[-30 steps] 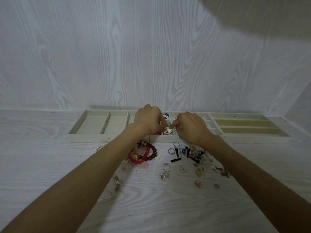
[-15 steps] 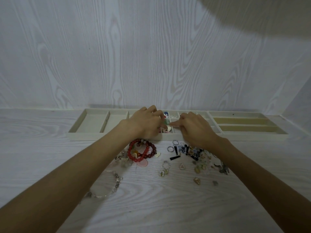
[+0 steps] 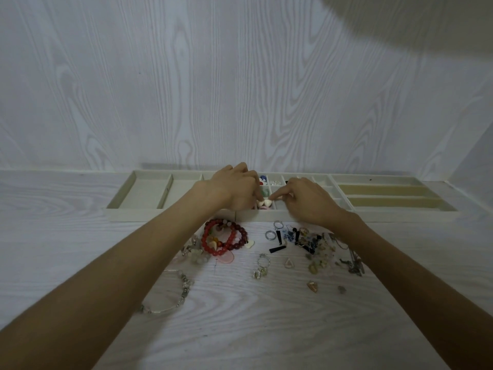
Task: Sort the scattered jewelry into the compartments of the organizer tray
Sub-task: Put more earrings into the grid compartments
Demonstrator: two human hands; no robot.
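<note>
A cream organizer tray (image 3: 138, 194) lies along the wall. Its small middle compartments hold a few coloured pieces (image 3: 263, 179). Both hands are over these compartments. My left hand (image 3: 234, 189) curls down into the front one, fingertips at a white heart-shaped piece (image 3: 266, 203). From the right, the index finger and thumb of my right hand (image 3: 306, 201) pinch the same piece. Scattered on the table in front are red bead bracelets (image 3: 226, 237), silver rings (image 3: 270, 235), black bar earrings (image 3: 277, 249), and a clear bead bracelet (image 3: 181, 289).
Long tray compartments at the left (image 3: 184, 192) and right (image 3: 384, 201) hold nothing visible. A pile of small earrings and charms (image 3: 320, 249) lies under my right wrist. The wood-grain wall rises directly behind the tray. The near table (image 3: 253, 329) is bare.
Both hands stayed at the same middle compartment, fingers working the white piece. The view dipped a little, so the clear bead bracelet on the near left now shows fully.
</note>
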